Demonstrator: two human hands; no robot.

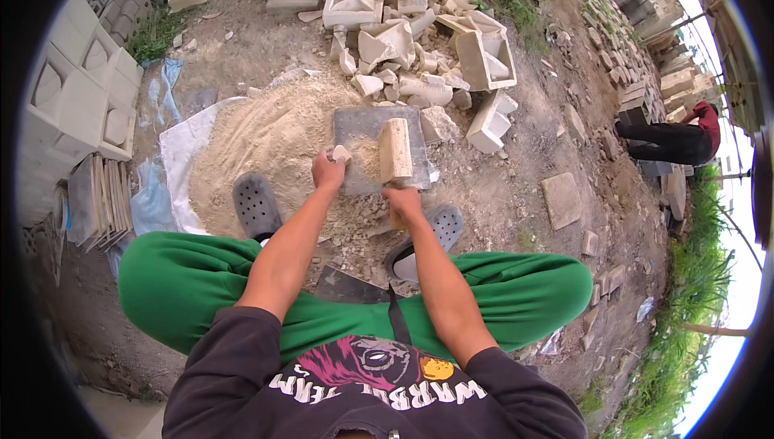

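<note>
In front of my feet a dark flat slab lies on the ground, with pale crumbs spread over it. My left hand is closed on a small pale stone chunk at the slab's left edge. My right hand is wrapped round the handle of a mallet. The mallet's thick, block-like tan head is over the right part of the slab and hides what is under it. Most of the handle is hidden by my fist.
Left of the slab, a sandy heap spreads over a white sheet. Broken pale blocks pile up beyond it. Whole blocks stack at far left, near thin boards. At far right another person bends over.
</note>
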